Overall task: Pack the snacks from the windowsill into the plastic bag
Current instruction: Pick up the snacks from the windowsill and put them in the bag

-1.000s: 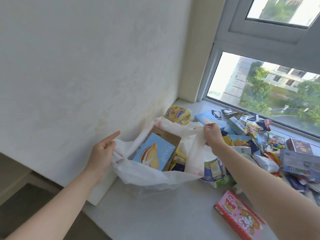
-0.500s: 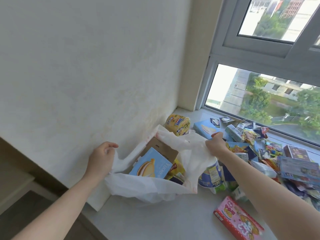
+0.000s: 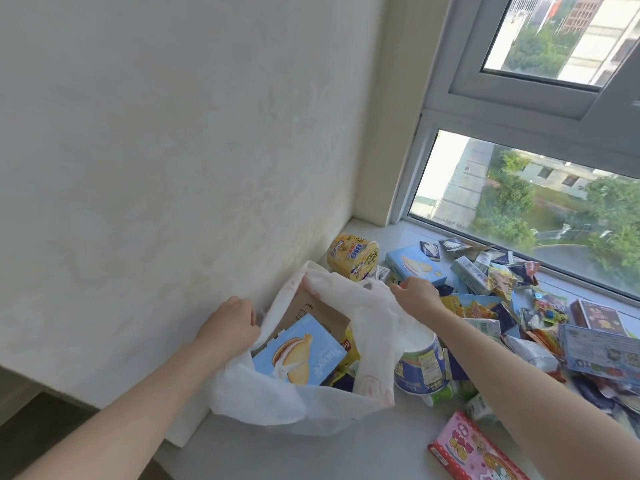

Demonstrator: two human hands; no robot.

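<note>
Both hands, left (image 3: 231,325) and right (image 3: 415,295), grip one plastic bag (image 3: 298,403) open against the wall (image 3: 173,168); snack pile (image 3: 512,306) crowds right, windowsill (image 3: 311,455) front edge bare.

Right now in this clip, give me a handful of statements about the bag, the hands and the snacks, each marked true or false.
1. Both hands hold the plastic bag: left hand, right hand. True.
2. The bag is empty. False: a blue box and a brown carton sit inside.
3. A yellow tub lies on the windowsill behind the bag. True.
4. The pink box is inside the bag. False: it lies on the sill, nearer the camera.
5. All snacks are packed. False: a pile remains by the window.
</note>
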